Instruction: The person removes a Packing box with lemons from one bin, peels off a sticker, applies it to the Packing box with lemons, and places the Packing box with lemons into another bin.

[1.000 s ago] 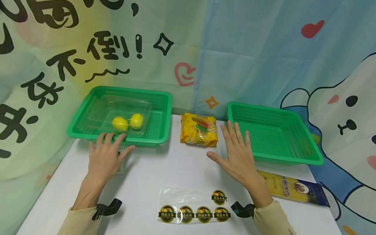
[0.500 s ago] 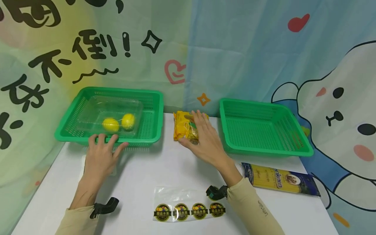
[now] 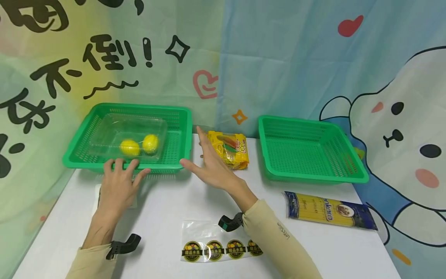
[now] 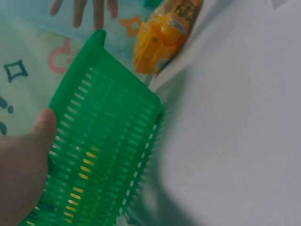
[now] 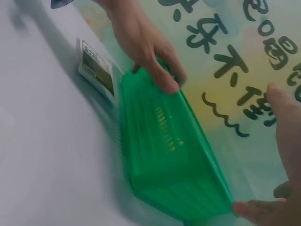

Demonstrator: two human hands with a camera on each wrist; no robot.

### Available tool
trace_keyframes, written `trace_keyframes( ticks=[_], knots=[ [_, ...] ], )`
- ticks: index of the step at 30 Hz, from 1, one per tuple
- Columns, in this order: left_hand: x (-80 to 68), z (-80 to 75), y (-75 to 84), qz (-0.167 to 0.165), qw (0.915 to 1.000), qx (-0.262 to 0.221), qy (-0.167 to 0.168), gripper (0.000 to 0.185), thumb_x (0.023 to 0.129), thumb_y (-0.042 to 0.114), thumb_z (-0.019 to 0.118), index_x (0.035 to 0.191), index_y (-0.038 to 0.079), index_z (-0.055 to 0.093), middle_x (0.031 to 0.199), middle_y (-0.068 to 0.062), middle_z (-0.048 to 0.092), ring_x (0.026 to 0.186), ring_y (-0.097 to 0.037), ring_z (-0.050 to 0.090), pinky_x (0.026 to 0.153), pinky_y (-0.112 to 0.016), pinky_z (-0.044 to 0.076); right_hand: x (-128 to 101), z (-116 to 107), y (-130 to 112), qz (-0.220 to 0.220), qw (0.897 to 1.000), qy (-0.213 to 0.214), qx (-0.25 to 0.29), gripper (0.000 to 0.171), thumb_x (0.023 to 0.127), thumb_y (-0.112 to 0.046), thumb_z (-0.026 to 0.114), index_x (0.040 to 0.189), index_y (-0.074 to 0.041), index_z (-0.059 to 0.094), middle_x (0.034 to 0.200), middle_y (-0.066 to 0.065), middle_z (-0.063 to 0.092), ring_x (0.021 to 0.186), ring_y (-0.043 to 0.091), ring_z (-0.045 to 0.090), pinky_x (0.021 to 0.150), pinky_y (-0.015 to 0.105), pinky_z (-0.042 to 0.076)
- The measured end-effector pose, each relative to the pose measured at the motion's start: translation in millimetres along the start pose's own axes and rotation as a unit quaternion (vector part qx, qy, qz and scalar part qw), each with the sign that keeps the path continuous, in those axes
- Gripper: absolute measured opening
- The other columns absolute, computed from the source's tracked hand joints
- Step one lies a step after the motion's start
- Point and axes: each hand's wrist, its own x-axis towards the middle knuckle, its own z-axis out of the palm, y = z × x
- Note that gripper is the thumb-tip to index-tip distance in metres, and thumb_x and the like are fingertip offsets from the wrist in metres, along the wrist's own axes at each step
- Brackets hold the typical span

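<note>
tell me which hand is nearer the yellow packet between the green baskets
Right: the right hand is just beside the yellow packet; the left hand is farther off, on the near rim of the left green basket.

White tabletop [image 3: 348, 255], pale blue-green fabric backdrop [image 3: 278, 66] behind, black lettering [image 3: 111, 66], red heart [image 3: 349, 27], white cartoon animal [image 3: 378, 131]

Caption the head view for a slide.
Left grip on the near rim of a green basket holding two yellow fruits; right grip spread beside its near right corner.

head view fwd/down over table [image 3: 156, 217]; wrist views close, tilted, both w/ l. basket [image 4: 103, 108].
</note>
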Motion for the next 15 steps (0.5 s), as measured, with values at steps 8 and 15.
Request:
trace_keyframes(
  ticks=[8,15],
  knots=[
    [0.3,-3.5,2.2,-0.043,0.9978,0.000,-0.051,0.051,0.096,0.040,0.073,0.127,0.001,0.064,0.114,-0.038,0.057,0.116,-0.062,0.048,0.082,-0.070,0.053,24.8,28.3,-13.8,-0.019,0.999,-0.002,0.045,0.097,0.095,-0.076,0.054,0.158,-0.053,-0.016,0.173,-0.017,-0.008,0.148,0.035,0.046,0.115,0.051,0.047],
    [1.1,-5.4,2.6,-0.034,0.9981,0.008,-0.050,0.050,0.095,0.037,0.075,0.127,0.001,0.063,0.113,-0.039,0.057,0.116,-0.063,0.049,0.083,-0.071,0.053,36.2,42.2,-20.7,-0.010,1.000,-0.005,0.024,0.099,0.095,-0.074,0.055,0.157,-0.052,-0.020,0.173,-0.015,-0.012,0.158,0.035,0.029,0.121,0.059,0.038]
  ],
)
